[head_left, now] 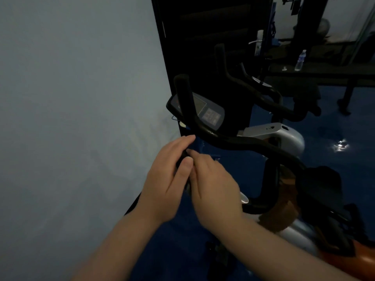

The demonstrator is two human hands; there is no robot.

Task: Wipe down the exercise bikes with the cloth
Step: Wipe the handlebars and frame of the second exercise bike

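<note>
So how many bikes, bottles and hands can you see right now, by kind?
Exercise bikes: 2, the near bike and the far bike
Water bottles: 1, the bottle on the dark bench
Hands: 2, left hand and right hand, both holding something dark
Total: 5

Handlebar [233, 139] showing black, matte. Console [211, 114] looking grey with a reddish button panel. Bike housing [284, 134] reading silver-grey; lower body [361, 258] glowing orange. Brown patterned cloth [284, 209] hanging off the bar beside a black cloth [320, 185]. Floor [334, 159] showing glossy deep blue. Wall [71, 98] appearing pale blue-grey, plain. Bottle [300, 60] looking clear with a blue label.
</note>
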